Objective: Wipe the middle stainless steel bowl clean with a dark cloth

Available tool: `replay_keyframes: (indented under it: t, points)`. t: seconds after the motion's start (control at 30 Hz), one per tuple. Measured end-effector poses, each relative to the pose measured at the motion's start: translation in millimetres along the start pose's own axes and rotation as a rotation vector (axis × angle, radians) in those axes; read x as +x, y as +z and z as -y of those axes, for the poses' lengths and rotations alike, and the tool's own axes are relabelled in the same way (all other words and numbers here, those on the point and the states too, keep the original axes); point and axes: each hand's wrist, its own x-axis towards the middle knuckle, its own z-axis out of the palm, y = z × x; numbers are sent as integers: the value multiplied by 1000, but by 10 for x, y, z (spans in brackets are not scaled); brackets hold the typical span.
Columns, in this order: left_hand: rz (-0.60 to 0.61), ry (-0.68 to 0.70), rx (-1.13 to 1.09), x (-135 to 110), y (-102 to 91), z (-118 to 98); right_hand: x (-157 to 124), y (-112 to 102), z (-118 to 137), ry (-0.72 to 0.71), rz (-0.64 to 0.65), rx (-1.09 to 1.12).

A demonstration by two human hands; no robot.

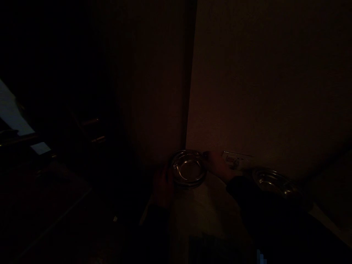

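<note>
The scene is very dark. Near the wall corner a round shiny metal bowl [189,170] rests on a pale surface, perhaps with another stacked beneath it; the dimness hides this. My left hand [163,187] is at its left side, fingers curved against the rim. Across from it, my right hand [217,165] grips the rim's right edge, its fingertips partly hidden. Dark sleeves cover both forearms. A second metal bowl [275,183] lies farther right, partly covered by my right sleeve.
A wall socket plate [235,160] sits low on the wall [261,91] behind my right hand. The pale counter [200,209] stretches toward me. On the left, a bright patch [13,110] and a small pale rectangle [40,148] show in the darkness.
</note>
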Motion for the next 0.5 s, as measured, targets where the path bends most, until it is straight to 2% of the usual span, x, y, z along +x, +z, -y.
replay_keyframes:
  t: [0.1, 0.27, 0.43, 0.5]
  points:
    - [-17, -25, -26, -8, -11, -32, 16, -18, -7, 0, -103, 153]
    - [-112, -35, -54, -29, -55, -110, 6, -125, -92, 12, -282, 380]
    - [-149, -2, -170, -172, -93, -268, -180, -414, -219, -50, -391, 530]
    - [-84, 18, -263, -247, -81, -367, -328, -556, -256, -79, -414, 571]
